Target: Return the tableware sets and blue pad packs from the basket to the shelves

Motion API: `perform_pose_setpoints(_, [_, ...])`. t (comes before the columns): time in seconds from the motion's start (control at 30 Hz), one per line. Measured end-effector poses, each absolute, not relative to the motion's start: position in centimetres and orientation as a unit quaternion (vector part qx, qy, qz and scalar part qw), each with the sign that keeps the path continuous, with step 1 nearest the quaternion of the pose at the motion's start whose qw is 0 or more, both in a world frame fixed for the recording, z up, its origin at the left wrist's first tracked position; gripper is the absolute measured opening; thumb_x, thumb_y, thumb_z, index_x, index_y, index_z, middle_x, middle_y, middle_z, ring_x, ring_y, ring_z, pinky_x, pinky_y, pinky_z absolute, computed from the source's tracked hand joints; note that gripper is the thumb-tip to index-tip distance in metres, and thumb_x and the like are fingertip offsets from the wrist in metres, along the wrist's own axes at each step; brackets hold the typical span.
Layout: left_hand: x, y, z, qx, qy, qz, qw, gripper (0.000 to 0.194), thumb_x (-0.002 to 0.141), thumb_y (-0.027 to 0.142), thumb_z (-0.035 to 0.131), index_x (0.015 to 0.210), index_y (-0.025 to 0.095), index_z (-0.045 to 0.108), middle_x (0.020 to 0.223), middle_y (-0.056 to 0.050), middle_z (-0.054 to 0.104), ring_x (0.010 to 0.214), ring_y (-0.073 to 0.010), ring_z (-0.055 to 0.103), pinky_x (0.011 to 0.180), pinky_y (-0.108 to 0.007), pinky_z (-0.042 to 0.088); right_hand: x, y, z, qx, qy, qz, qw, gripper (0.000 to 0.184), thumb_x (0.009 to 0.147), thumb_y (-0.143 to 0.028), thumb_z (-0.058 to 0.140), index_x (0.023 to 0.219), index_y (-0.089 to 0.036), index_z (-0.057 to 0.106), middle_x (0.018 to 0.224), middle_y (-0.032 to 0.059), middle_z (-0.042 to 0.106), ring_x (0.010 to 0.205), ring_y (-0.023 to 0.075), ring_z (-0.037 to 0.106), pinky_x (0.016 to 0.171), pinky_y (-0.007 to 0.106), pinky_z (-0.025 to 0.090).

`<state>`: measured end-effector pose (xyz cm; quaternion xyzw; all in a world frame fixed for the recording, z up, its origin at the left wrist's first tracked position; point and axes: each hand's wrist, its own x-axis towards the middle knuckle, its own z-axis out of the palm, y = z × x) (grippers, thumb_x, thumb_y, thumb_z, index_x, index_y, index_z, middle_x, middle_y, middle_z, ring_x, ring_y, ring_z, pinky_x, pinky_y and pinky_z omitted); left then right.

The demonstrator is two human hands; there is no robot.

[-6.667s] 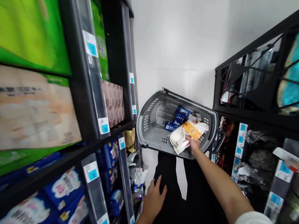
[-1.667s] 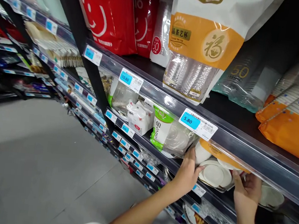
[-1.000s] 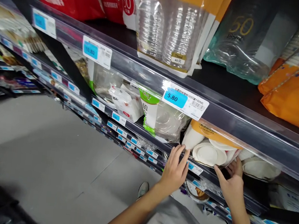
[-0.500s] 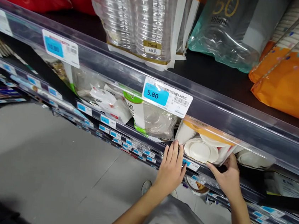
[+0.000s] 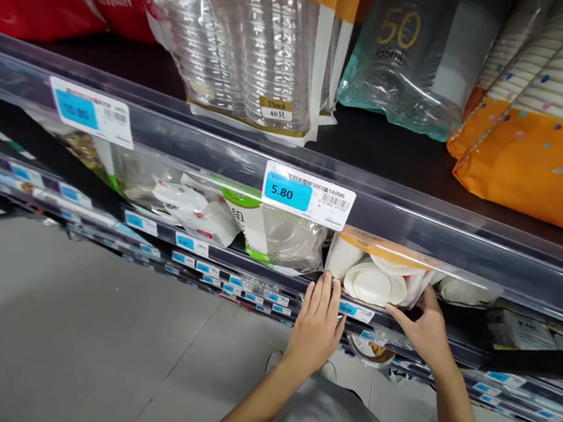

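Note:
A clear pack of white paper bowls (image 5: 375,282) with an orange top band lies on a low shelf behind the shelf's plastic front rail. My left hand (image 5: 317,322) rests flat against the shelf edge just left of the pack, fingers stretched out together and touching its lower left corner. My right hand (image 5: 425,327) is at the pack's right end, thumb under its front edge and fingers reaching behind it, partly hidden.
A price tag reading 5.80 (image 5: 308,195) hangs on the rail above. Bagged clear cups (image 5: 258,54), a teal 50-cup pack (image 5: 418,57) and orange paper cup packs (image 5: 541,131) fill the upper shelf. A green-labelled pack of clear lids (image 5: 279,234) sits left. Grey floor (image 5: 72,337) lies below.
The view has tilted slightly. Both hands stay at the bowl pack on the shelf; the left hand has edged up against its left corner and the right stays at its right end.

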<state>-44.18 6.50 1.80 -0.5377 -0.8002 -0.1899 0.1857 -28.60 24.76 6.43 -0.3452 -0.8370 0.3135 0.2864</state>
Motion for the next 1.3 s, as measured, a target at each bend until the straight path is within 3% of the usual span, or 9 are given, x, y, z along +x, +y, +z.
perform_pose_setpoints(0.43, [-45.8, 5.1, 1.4, -0.593, -0.749, -0.239, 0.174, 0.075, 0.099, 0.032, 0.048, 0.159, 0.005, 0.012, 0.16, -0.024, 0.027, 0.146, -0.0351, 0.032, 0.119, -0.054, 0.027, -28.8, 23.2, 6.9, -0.381, -0.825, 0.3, 0.289, 0.074, 0.078, -0.043, 0.078, 0.141, -0.022, 0.044, 0.126, 0.0115, 0.064, 0.102, 0.0269, 0.066, 0.092, 0.04, 0.053])
perform_pose_setpoints(0.67, [-47.1, 4.5, 1.0, -0.628, -0.712, -0.281, 0.144, 0.077, 0.097, 0.033, 0.052, 0.16, 0.012, 0.013, 0.16, -0.023, 0.026, 0.146, -0.0358, 0.034, 0.119, -0.055, 0.025, -28.4, 23.0, 5.4, -0.394, -0.833, 0.227, 0.314, 0.082, 0.079, -0.046, 0.078, 0.146, -0.017, 0.04, 0.119, 0.014, 0.065, 0.095, 0.0273, 0.064, 0.089, 0.042, 0.055])
perform_pose_setpoints(0.77, [-47.5, 4.3, 0.9, -0.636, -0.701, -0.293, 0.132, 0.078, 0.097, 0.034, 0.053, 0.16, 0.015, 0.013, 0.161, -0.022, 0.024, 0.144, -0.0364, 0.036, 0.119, -0.056, 0.024, -28.4, 22.5, 5.1, -0.394, -0.835, 0.211, 0.322, 0.087, 0.082, -0.046, 0.076, 0.151, -0.015, 0.034, 0.127, 0.017, 0.062, 0.103, 0.0293, 0.064, 0.094, 0.045, 0.054])
perform_pose_setpoints(0.83, [-47.6, 4.2, 0.9, -0.642, -0.699, -0.289, 0.127, 0.078, 0.097, 0.033, 0.054, 0.16, 0.015, 0.013, 0.161, -0.022, 0.022, 0.144, -0.0373, 0.037, 0.119, -0.057, 0.024, -28.4, 21.6, 5.2, -0.388, -0.842, 0.187, 0.323, 0.087, 0.087, -0.044, 0.072, 0.155, -0.016, 0.025, 0.141, 0.0191, 0.052, 0.121, 0.0317, 0.057, 0.104, 0.049, 0.049])
perform_pose_setpoints(0.93, [-47.6, 4.3, 0.7, -0.646, -0.697, -0.279, 0.137, 0.078, 0.096, 0.03, 0.055, 0.16, 0.014, 0.013, 0.161, -0.024, 0.022, 0.144, -0.0387, 0.036, 0.118, -0.059, 0.025, -27.7, 19.4, 5.2, -0.362, -0.862, 0.108, 0.339, 0.082, 0.094, -0.034, 0.064, 0.159, -0.02, 0.015, 0.155, 0.0188, 0.035, 0.142, 0.0326, 0.037, 0.116, 0.054, 0.037])
perform_pose_setpoints(1.0, [-47.6, 4.5, 0.6, -0.647, -0.696, -0.272, 0.15, 0.08, 0.095, 0.028, 0.057, 0.16, 0.013, 0.012, 0.16, -0.026, 0.022, 0.145, -0.0398, 0.034, 0.117, -0.061, 0.026, -26.6, 17.5, 4.7, -0.349, -0.864, 0.074, 0.356, 0.078, 0.096, -0.026, 0.06, 0.159, -0.023, 0.014, 0.155, 0.0176, 0.035, 0.145, 0.0312, 0.033, 0.118, 0.055, 0.034])
perform_pose_setpoints(1.2, [-46.7, 4.4, 0.5, -0.622, -0.693, -0.331, 0.153, 0.082, 0.092, 0.024, 0.064, 0.16, 0.016, 0.017, 0.162, -0.026, 0.021, 0.15, -0.042, 0.018, 0.115, -0.068, 0.025, -19.4, 11.8, -0.5, -0.415, -0.831, 0.155, 0.337, 0.057, 0.1, -0.026, 0.053, 0.152, -0.027, 0.03, 0.139, 0.0128, 0.054, 0.131, 0.0265, 0.05, 0.11, 0.048, 0.045])
perform_pose_setpoints(1.3, [-44.4, 3.5, -0.7, -0.617, -0.655, -0.414, 0.137, 0.077, 0.089, 0.015, 0.065, 0.157, 0.021, 0.029, 0.159, -0.022, 0.031, 0.148, -0.0395, 0.026, 0.116, -0.067, 0.025, -14.6, 8.9, -3.3, -0.487, -0.8, 0.236, 0.26, 0.049, 0.101, -0.029, 0.049, 0.148, -0.023, 0.037, 0.135, 0.0138, 0.057, 0.125, 0.0267, 0.054, 0.108, 0.047, 0.046])
